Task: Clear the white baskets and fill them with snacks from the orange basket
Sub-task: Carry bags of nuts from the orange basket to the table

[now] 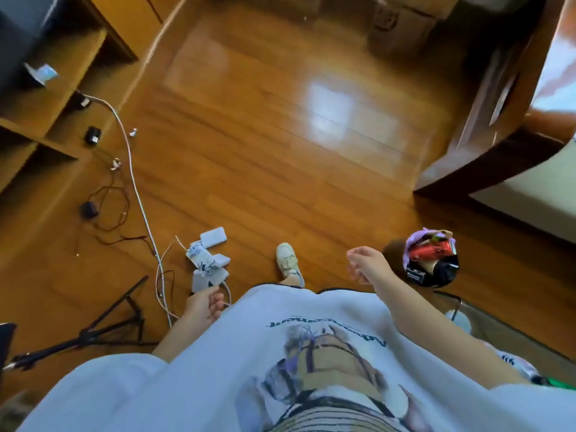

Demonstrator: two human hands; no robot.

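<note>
No white basket or orange basket is in view. I stand on a wooden floor (280, 135) and look down at it. My left hand (202, 307) hangs at my side with its fingers loosely curled and holds nothing. My right hand (367, 266) is raised in front of my body, fingers loosely bent, and is empty. To the right of that hand a small dark round bin (436, 272) with a purple liner stands on the floor. A red packet (431, 249) and other wrappers lie in it.
White chargers (210, 260) and cables (134, 182) lie on the floor at left, with a black tripod (93, 332) nearer me. A wooden shelf unit (46, 104) stands at far left, dark wooden furniture (483, 166) at right, and cardboard boxes (402, 29) at the back. A glass tabletop (505, 332) is at lower right.
</note>
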